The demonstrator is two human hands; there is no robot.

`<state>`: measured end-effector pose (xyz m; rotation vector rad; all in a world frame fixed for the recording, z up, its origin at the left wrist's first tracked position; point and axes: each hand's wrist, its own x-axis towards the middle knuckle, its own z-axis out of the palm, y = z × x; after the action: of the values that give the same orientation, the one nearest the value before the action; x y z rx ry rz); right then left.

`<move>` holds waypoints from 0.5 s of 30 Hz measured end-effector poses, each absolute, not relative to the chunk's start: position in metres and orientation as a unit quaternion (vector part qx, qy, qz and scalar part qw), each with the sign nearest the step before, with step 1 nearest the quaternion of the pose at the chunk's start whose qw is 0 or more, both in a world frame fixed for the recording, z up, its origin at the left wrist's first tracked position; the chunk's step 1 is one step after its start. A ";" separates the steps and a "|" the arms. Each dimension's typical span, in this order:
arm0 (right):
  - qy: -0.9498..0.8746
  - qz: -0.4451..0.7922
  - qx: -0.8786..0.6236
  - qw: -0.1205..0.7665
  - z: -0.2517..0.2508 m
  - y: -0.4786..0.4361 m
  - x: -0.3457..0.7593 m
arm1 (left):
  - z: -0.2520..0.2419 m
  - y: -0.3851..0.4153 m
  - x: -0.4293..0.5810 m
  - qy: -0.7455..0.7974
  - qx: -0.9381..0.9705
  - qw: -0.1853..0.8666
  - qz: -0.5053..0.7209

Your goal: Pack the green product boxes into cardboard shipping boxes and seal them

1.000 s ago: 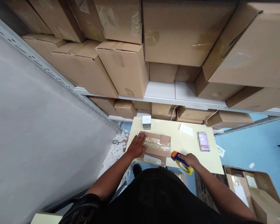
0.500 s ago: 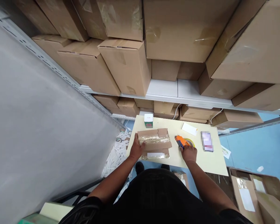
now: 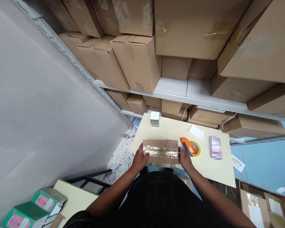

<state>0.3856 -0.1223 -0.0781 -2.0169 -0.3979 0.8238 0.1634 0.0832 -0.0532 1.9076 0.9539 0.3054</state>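
Taped parcel (image 3: 160,152) | left hand (image 3: 139,160), right hand (image 3: 185,158) clamped on opposite ends | at near edge of table (image 3: 172,130) | open tabletop beyond

Tape dispenser (image 3: 189,147) on table (image 3: 172,129), right of carton (image 3: 160,152).

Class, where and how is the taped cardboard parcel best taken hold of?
The taped cardboard parcel is probably best gripped by its two short ends, one hand from each side: it is oblong, with those ends facing left and right, where the left hand and right hand hold it.
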 end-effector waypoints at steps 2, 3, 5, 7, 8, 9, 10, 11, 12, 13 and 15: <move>-0.183 0.325 -0.804 0.463 -0.063 -0.137 0.374 | -0.045 0.074 0.150 0.387 0.778 0.473 0.141; -0.192 0.317 -0.801 0.470 -0.054 -0.145 0.367 | -0.041 0.072 0.143 0.379 0.780 0.476 0.147; -0.210 0.291 -0.799 0.482 -0.041 -0.158 0.354 | -0.036 0.072 0.127 0.345 0.788 0.484 0.158; -0.226 0.270 -0.795 0.494 -0.036 -0.163 0.340 | -0.037 0.078 0.112 0.303 0.795 0.496 0.173; -0.224 0.266 -0.791 0.504 -0.038 -0.163 0.333 | -0.041 0.082 0.106 0.282 0.794 0.508 0.180; -0.215 0.267 -0.786 0.515 -0.043 -0.162 0.326 | -0.048 0.087 0.102 0.267 0.788 0.523 0.184; -0.201 0.274 -0.779 0.526 -0.051 -0.159 0.319 | -0.056 0.091 0.098 0.259 0.779 0.542 0.182; -0.185 0.282 -0.776 0.533 -0.060 -0.156 0.313 | -0.067 0.094 0.096 0.260 0.768 0.560 0.173; -0.169 0.289 -0.778 0.531 -0.071 -0.152 0.308 | -0.077 0.097 0.095 0.270 0.757 0.574 0.157; -0.157 0.292 -0.788 0.519 -0.082 -0.149 0.304 | -0.088 0.100 0.095 0.289 0.751 0.579 0.134; -0.142 0.290 -0.825 0.464 -0.099 -0.143 0.299 | -0.107 0.105 0.098 0.335 0.750 0.565 0.081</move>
<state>0.2994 -0.1426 -0.0994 -2.0273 -0.3484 0.7139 0.0983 0.1054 -0.1067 1.7628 0.7875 0.1910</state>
